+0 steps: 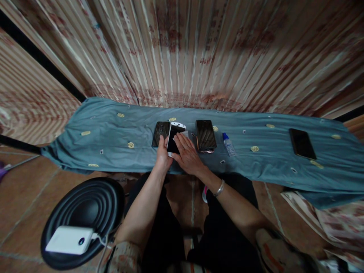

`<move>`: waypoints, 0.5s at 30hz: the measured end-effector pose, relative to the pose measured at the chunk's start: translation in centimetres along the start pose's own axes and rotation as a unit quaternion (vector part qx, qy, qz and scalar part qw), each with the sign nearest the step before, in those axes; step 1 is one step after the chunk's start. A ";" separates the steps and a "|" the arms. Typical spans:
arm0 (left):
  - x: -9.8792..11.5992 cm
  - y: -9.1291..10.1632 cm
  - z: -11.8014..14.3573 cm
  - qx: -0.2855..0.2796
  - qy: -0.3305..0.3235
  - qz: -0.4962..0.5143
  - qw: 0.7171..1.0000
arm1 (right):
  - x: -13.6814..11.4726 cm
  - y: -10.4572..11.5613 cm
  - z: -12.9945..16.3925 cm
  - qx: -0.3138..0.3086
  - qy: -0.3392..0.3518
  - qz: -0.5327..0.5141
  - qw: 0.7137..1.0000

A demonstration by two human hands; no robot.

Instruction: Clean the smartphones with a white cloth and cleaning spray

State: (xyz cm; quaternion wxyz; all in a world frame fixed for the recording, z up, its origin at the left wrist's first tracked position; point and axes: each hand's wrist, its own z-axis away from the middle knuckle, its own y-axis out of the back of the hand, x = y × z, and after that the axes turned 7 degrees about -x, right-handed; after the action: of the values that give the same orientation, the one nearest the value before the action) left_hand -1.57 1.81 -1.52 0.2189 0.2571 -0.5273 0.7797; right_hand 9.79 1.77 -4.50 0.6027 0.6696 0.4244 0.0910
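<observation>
Your left hand (163,154) grips the white-framed smartphone (174,137) by its lower left edge, fingers closed around the frame, tilting it up off the counter (113,140) near the middle of the front edge. Your right hand (186,153) lies flat across the lower right of the screen, fingers extended and close together, apparently pressing a pale wipe or cloth (185,133) whose corner shows beyond the fingertips; what exactly it is cannot be confirmed.

Judgement on method: keep the left grip on the frame only, off the glass, and hold the tilt steady. Wipe with flat fingers in overlapping strokes and light pressure, since the glass is slick and the phone could slide out of a 1-sided grip.

Materials: the phone is a thin rounded rectangle with a glossy black screen in a white plastic bezel. A dark phone (160,133) lies just beside it on the left, and another glossy black phone (205,135) on the right. A small clear bottle (229,145) with a blue cap lies near that one. A 4th dark phone (302,143) sits well apart. The counter cover is soft, wrinkled blue-grey cloth with yellow dots.
</observation>
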 end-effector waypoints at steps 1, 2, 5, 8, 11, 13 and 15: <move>-0.1 0.1 -0.1 -0.002 -0.003 -0.001 1.000 | 0.0 -0.1 0.0 0.001 0.000 -0.001 1.000; -0.1 0.2 -0.1 -0.005 -0.004 -0.003 1.000 | -0.2 -0.1 0.1 0.001 0.002 -0.002 1.000; 0.1 0.7 -0.4 -0.021 0.001 -0.006 1.000 | -0.7 -0.3 0.4 -0.007 0.019 -0.005 1.000; 0.4 0.8 -0.5 -0.025 0.003 -0.001 1.000 | -1.3 -0.5 0.7 -0.017 0.037 -0.006 0.999; 0.4 0.6 -0.5 -0.017 0.000 0.002 1.000 | -1.4 -0.4 0.7 -0.019 0.037 -0.005 0.999; 0.1 0.5 -0.4 -0.015 -0.002 0.000 1.000 | -1.1 -0.3 0.4 -0.014 0.029 -0.004 0.999; -0.3 0.4 -0.3 -0.021 -0.002 -0.005 1.000 | -0.7 -0.2 0.1 -0.006 0.017 -0.002 1.000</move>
State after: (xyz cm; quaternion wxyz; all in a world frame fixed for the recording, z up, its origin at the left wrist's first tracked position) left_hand -1.64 1.92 -2.07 0.2274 0.2567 -0.5424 0.7669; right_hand 9.34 1.19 -4.41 0.5999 0.6631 0.4355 0.1039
